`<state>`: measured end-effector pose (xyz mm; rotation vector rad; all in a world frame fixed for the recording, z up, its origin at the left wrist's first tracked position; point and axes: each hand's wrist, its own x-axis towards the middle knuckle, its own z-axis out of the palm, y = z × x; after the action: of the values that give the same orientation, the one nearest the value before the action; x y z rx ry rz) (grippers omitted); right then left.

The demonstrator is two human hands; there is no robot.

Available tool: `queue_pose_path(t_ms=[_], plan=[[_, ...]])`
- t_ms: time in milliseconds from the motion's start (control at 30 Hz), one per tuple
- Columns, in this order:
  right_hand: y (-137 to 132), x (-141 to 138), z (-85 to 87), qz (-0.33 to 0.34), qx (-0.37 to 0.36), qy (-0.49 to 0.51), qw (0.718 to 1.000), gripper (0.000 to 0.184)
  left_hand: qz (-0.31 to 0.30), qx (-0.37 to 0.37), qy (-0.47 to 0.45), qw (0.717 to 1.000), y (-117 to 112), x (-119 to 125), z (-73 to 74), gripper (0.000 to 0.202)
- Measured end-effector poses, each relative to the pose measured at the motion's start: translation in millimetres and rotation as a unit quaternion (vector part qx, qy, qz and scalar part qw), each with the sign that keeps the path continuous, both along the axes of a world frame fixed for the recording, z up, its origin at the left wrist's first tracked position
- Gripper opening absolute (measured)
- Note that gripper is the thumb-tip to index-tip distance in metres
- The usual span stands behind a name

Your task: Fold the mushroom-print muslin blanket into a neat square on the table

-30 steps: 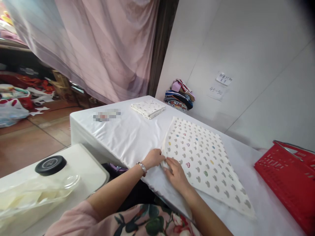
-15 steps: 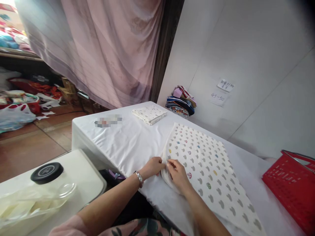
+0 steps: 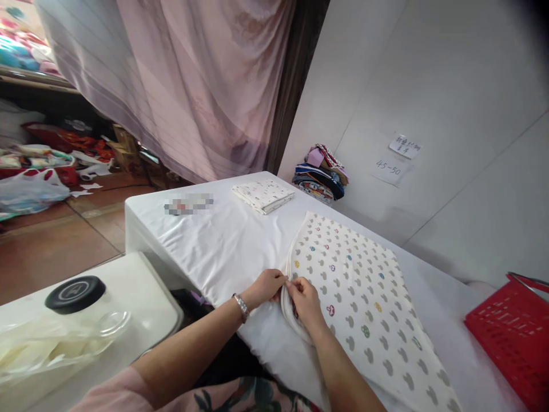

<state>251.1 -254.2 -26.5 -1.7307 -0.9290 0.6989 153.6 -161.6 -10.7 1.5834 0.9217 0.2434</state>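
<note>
A mushroom-print cloth (image 3: 360, 286), layered at its left edge, is laid on a white-draped table (image 3: 223, 240), close to the front edge. That layered edge is met by both hands at once: the cloth is spread to the right of the fingertips, with only its left border within the grip. Its longer run appears to be carried from the table's back edge toward the near right, slantwise across the view (foreshortening leaves the true proportions uncertain).

The right hand (image 3: 309, 303) is placed over the print itself and so is set nearer the cloth's middle; its thumb and forefinger are brought together on the border. The left hand (image 3: 266, 286), with a bracelet (image 3: 241, 307) worn at the wrist, is held just outside the same border, fingers curled and tips pinched at the fabric beside the right fingertips. How many layers are caught by either hand cannot be told.

A folded cloth (image 3: 263, 194) is set near the table's far left corner. A red basket (image 3: 510, 332) is seen toward the right end, well apart from both hands.
</note>
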Motion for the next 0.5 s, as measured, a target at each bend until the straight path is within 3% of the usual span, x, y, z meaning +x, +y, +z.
queue_pose_path(t_ms=[500], plan=[[-0.3,7.2,-9.9,0.009,0.023,0.075,0.997,0.022,-0.005,0.017,0.014,1.0,-1.3,-1.5,-0.3,0.021]])
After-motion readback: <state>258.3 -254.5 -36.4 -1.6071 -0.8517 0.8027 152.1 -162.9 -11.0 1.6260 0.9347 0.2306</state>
